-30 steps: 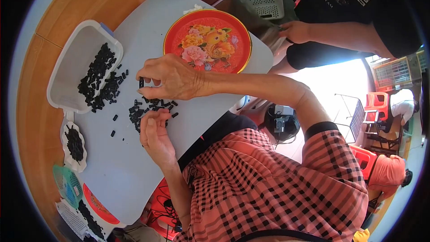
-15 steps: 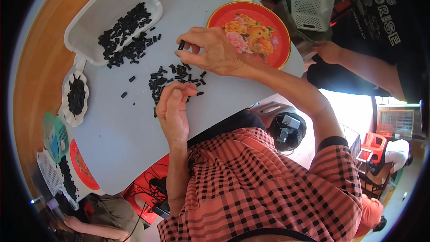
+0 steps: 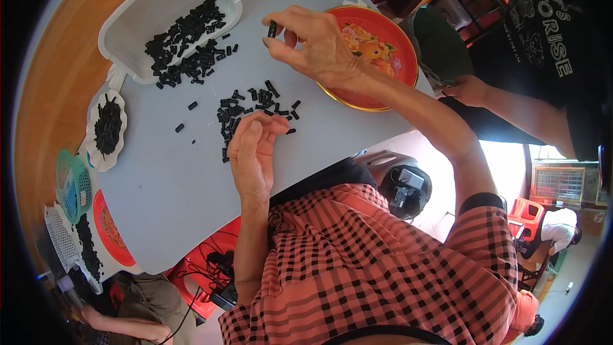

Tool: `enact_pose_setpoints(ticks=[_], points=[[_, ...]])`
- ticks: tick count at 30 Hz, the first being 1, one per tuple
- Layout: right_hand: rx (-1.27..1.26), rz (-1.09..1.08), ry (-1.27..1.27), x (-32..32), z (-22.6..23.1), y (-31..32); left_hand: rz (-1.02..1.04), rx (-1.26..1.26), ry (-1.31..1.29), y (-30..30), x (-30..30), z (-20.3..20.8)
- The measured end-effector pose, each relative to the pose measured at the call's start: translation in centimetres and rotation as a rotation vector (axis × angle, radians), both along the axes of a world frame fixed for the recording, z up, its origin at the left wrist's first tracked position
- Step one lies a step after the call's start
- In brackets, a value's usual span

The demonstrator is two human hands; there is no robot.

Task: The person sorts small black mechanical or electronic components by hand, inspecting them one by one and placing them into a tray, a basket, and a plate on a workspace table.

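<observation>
The grey table (image 3: 166, 204) fills the middle of the view, tilted across the frame. At its top left sits the white plastic tub (image 3: 134, 19), tipped toward the tabletop, a heap of small black pieces (image 3: 185, 41) spilling out of its mouth. Top right, the round red tray (image 3: 389, 51) with a flower pattern rests at the table's far edge, partly under the right wrist. At the left edge there is a scalloped white dish (image 3: 107, 129) loaded with more black pieces, and below it a green basket (image 3: 71, 185).

Now the hands. The right hand (image 3: 316, 48) is lifted over the table beside the red tray, thumb and fingertips pinched shut on a single black piece (image 3: 272, 29). The left hand (image 3: 252, 156) lies palm up near the table's near edge, fingers curled loosely inward, their tips just touching the loose pile (image 3: 252, 105) of black pieces scattered between the two hands; whether it grips one, I cannot tell. A few stray pieces (image 3: 185, 117) lie apart to the left of that pile.
</observation>
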State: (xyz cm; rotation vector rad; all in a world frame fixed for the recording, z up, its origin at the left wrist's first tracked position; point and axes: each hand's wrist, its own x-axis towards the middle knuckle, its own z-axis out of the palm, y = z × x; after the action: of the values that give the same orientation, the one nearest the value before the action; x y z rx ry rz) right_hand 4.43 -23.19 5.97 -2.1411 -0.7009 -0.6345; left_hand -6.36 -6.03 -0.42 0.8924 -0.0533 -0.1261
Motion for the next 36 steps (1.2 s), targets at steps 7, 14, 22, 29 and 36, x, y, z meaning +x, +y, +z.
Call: enact_pose_setpoints(ticks=[7, 14, 22, 29, 36], points=[[-0.002, -0.003, -0.068, 1.4, 1.1, 0.2, 0.012, -0.001, 0.005, -0.1, -0.2, 0.0], [0.023, -0.02, -0.175, 3.5, 3.4, 0.2, 0.012, -0.03, 0.009, 0.3, -0.2, -0.3], [-0.303, -0.276, -0.196, 9.8, 4.6, -3.5, -0.021, -0.025, 0.011, -0.1, -0.4, 0.1], [-0.176, -0.001, -0.331, 7.1, 3.8, 1.1, -0.018, -0.079, 0.039, -0.1, -0.6, 0.3], [-0.451, 0.171, 0.022, 7.3, -2.0, 4.5, -0.039, -0.099, 0.06, -0.5, -0.9, 1.1]])
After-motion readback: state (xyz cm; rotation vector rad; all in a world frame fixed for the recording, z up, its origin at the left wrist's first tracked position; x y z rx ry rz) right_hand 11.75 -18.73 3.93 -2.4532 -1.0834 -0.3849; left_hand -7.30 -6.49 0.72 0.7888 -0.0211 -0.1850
